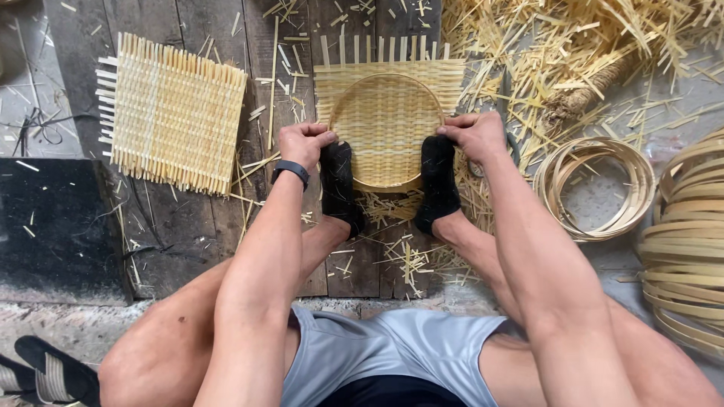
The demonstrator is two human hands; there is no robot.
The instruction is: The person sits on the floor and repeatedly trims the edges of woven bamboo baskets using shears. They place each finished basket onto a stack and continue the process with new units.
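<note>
While both feet in black socks (339, 185) pin its near edge to the floor, the left hand (302, 143) is curled tight over the left side of a round bamboo hoop (354, 94), fingers folded onto the rim. The right hand (477, 134) grips the same hoop on its right side, fingers closed over it. The hoop lies pressed on a woven bamboo mat (388, 105), whose loose strip ends stick out at the far edge. A black wristband (291, 170) sits on the left wrist. To the left, well apart, a second square woven mat (172, 113) lies flat on the dark wooden planks (211, 218). To the right, a coil of bamboo hoops (596, 188) rests near the right forearm, with a larger bundle of strips (690, 241) at the right edge. Bamboo offcuts (573, 45) litter the far right.
</note>
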